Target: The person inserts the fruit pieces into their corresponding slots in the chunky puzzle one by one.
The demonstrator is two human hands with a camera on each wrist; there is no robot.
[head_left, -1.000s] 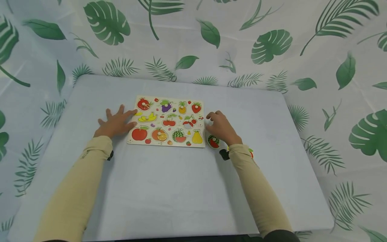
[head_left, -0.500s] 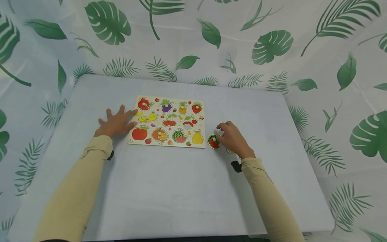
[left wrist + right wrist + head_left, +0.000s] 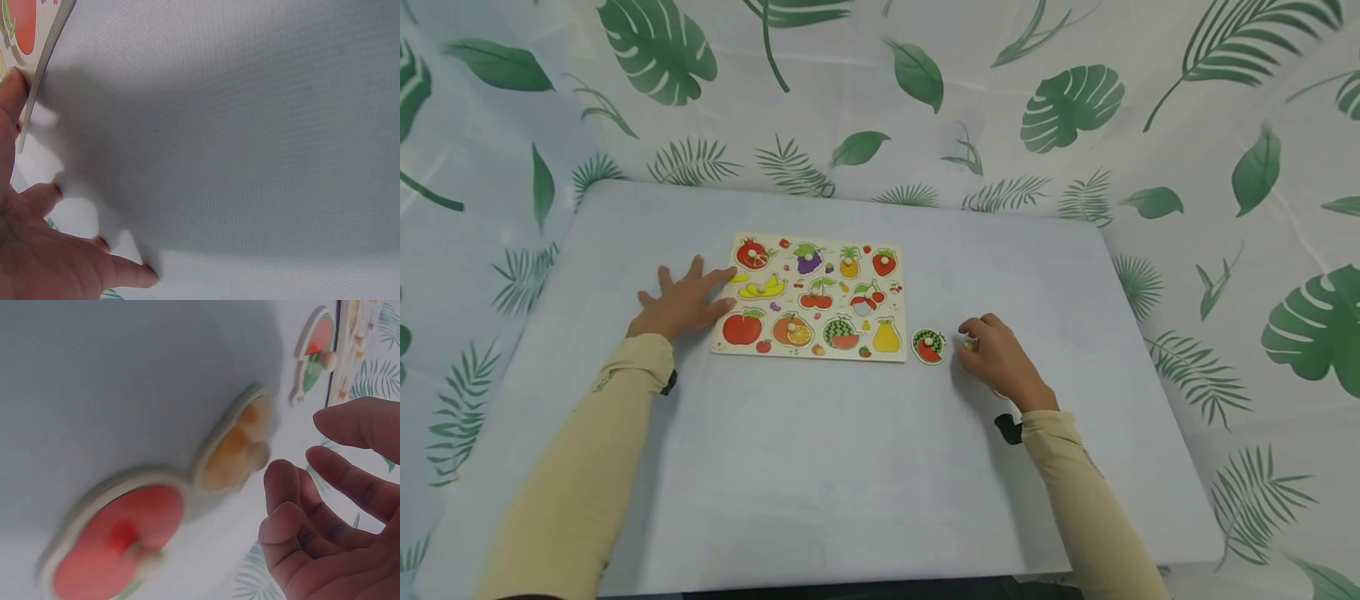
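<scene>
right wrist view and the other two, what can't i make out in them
Right wrist view: printed detail on the red, rounded wooden piece and the yellow-orange, knobbed wooden piece, lost to blur.
Head view: most of both pieces, hidden by the right hand.
Left wrist view: most of the cream, fruit-printed board, cut off by the left and top edges; part of the left hand, by the left edge.

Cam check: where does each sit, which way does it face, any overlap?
Head: on the head, facing forward and down at the tabletop and puzzle board; left hand, right hand, sleeves show.
Left wrist: at the left wrist, facing tabletop and the board's edge; left hand partly shows.
Right wrist: at the right wrist, facing loose fruit pieces; right hand partly shows.
Shared: head and right wrist both see the watermelon piece.
</scene>
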